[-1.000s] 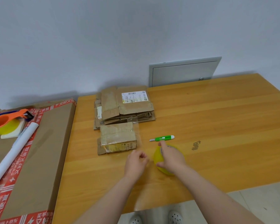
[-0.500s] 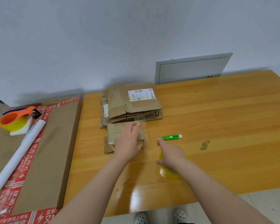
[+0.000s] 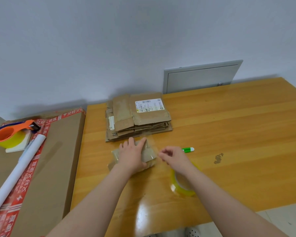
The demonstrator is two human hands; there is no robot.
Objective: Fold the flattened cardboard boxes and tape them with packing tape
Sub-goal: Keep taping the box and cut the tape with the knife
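On the wooden table [image 3: 237, 134], directly ahead of me, entries as follows.

1. Small folded box [image 3: 151, 155], at six o'clock of the stack, just beside it. A film of clear tape seems to lie over it; the edges are hard to make out.
2. My left hand [image 3: 132, 155]: fingers straight and together, flat on the box top, pressing.
3. My right hand [image 3: 175, 158], at three o'clock of the box: fingers curled toward the thumb. Whether they pinch a tape end I cannot tell.
4. Tape roll [image 3: 183, 187], at six o'clock of my right hand, partly under the wrist.
5. Green cutter [image 3: 188, 149], at two o'clock of that hand, near it.
6. Stack of flattened boxes [image 3: 138, 117], at twelve o'clock, waiting.

Handling note, my judgement: hold the flaps shut with the flat palm, draw the strip taut and square to the seam, smooth outward from the middle to chase bubbles, then cut close to the box.
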